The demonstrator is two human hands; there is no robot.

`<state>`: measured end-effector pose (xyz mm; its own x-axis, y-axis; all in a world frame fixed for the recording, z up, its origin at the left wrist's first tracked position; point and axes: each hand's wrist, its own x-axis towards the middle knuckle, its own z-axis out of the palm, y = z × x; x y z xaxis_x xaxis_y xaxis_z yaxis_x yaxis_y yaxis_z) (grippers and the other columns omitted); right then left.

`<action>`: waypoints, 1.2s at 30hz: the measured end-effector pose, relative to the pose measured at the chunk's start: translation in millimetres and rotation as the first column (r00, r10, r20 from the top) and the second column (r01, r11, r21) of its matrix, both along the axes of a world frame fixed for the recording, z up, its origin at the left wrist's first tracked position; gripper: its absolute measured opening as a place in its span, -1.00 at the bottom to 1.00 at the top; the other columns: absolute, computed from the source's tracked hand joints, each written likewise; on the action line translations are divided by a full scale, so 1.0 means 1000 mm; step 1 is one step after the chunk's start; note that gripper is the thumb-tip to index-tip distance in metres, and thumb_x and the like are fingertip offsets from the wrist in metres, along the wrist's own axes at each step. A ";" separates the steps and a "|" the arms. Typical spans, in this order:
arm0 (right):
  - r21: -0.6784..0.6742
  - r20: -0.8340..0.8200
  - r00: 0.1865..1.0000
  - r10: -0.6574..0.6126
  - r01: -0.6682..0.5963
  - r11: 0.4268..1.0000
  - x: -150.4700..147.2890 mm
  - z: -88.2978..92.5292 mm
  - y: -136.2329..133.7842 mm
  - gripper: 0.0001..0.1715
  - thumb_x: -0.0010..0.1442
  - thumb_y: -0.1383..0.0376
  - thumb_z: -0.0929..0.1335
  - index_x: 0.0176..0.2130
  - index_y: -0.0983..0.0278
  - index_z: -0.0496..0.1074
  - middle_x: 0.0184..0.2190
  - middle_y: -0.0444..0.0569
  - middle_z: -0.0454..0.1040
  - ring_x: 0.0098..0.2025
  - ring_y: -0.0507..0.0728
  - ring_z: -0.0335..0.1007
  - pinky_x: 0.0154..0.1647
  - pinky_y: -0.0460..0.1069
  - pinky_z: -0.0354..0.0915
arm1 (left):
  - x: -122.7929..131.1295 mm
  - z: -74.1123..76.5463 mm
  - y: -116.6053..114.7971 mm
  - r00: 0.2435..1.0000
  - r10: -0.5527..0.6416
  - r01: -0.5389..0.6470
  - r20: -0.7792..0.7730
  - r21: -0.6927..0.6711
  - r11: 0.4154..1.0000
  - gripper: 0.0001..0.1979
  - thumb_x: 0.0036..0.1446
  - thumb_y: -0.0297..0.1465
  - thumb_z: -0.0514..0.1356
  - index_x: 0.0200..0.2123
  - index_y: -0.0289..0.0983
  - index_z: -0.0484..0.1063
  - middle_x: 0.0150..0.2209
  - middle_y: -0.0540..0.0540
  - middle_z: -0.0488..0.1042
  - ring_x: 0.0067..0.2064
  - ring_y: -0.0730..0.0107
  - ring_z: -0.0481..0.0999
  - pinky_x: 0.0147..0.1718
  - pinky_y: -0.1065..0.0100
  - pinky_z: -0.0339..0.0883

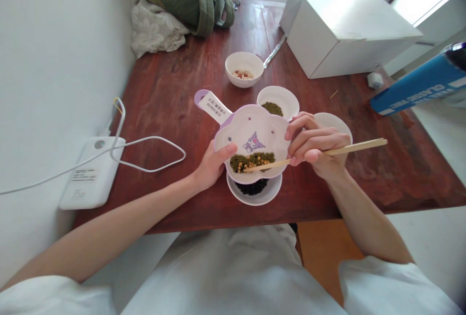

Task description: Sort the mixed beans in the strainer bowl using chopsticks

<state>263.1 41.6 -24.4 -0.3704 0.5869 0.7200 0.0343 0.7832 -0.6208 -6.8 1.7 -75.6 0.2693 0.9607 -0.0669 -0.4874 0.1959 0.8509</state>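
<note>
At the left edge of the frame a white device [92,174] with a looped cable lies on the red wooden table [171,91]. Near the centre, the left hand [213,162] is curled on the left rim of a flower-shaped plate [255,128], thumb on top. The plate is tilted, and green and yellow beans [252,159] are pooled at its lower edge, above a bowl of dark beans [255,191]. The right hand [315,145] is closed around chopsticks [349,148], fingertips touching the plate's right rim and the tips among the beans. 3 white bowls [278,104] stand behind.
</note>
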 end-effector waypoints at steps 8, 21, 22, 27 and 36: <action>-0.015 -0.003 1.000 -0.020 0.020 1.000 0.001 -0.003 -0.002 -0.43 0.59 -0.06 0.52 -0.44 0.05 0.76 -0.55 -0.13 0.71 -0.25 0.25 0.70 0.21 0.32 0.53 | 0.003 0.002 0.000 1.000 0.017 -0.017 -0.002 -0.006 1.000 -0.23 0.12 0.20 0.64 0.16 -0.25 0.80 0.13 -0.29 0.88 0.39 -0.48 0.74 0.41 -0.26 0.65; 0.012 0.007 1.000 -0.020 0.020 1.000 -0.002 -0.003 -0.002 -0.44 0.55 -0.15 0.53 -0.42 0.02 0.78 -0.57 -0.14 0.70 -0.28 0.27 0.68 0.15 0.33 0.51 | 0.003 0.004 -0.001 1.000 0.012 -0.013 -0.013 -0.024 1.000 -0.22 0.11 0.21 0.64 0.17 -0.25 0.80 0.14 -0.29 0.87 0.39 -0.49 0.74 0.42 -0.28 0.64; 0.016 0.008 1.000 -0.017 0.017 1.000 -0.002 -0.003 -0.002 -0.44 0.55 -0.15 0.53 -0.42 0.02 0.78 -0.57 -0.14 0.69 -0.28 0.27 0.68 0.16 0.33 0.51 | 0.003 0.005 -0.001 1.000 0.012 -0.012 -0.011 -0.024 1.000 -0.23 0.12 0.21 0.64 0.15 -0.25 0.80 0.14 -0.30 0.87 0.39 -0.48 0.74 0.42 -0.28 0.64; 0.023 0.017 1.000 -0.001 0.001 1.000 -0.003 -0.003 -0.003 -0.47 0.54 -0.15 0.53 -0.39 0.02 0.79 -0.56 -0.13 0.69 -0.25 0.27 0.68 0.23 0.33 0.52 | 0.003 0.006 -0.002 1.000 0.014 -0.014 0.000 -0.021 1.000 -0.22 0.14 0.17 0.64 0.21 -0.26 0.78 0.16 -0.32 0.87 0.39 -0.49 0.75 0.43 -0.27 0.63; 0.067 0.053 0.998 -0.024 0.021 0.998 -0.002 -0.003 -0.003 -0.44 0.55 -0.17 0.52 -0.42 0.00 0.78 -0.57 -0.14 0.69 -0.27 0.27 0.68 0.21 0.32 0.50 | 0.003 0.005 -0.001 1.000 0.006 -0.006 -0.013 -0.008 1.000 -0.18 0.15 0.19 0.61 0.28 -0.23 0.75 0.16 -0.30 0.87 0.37 -0.49 0.76 0.42 -0.30 0.63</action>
<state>261.4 39.1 -27.5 -0.3966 0.5470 0.7373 0.0842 0.8214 -0.5641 -3.9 0.3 -70.6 0.2629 0.9616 -0.0784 -0.4778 0.2004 0.8553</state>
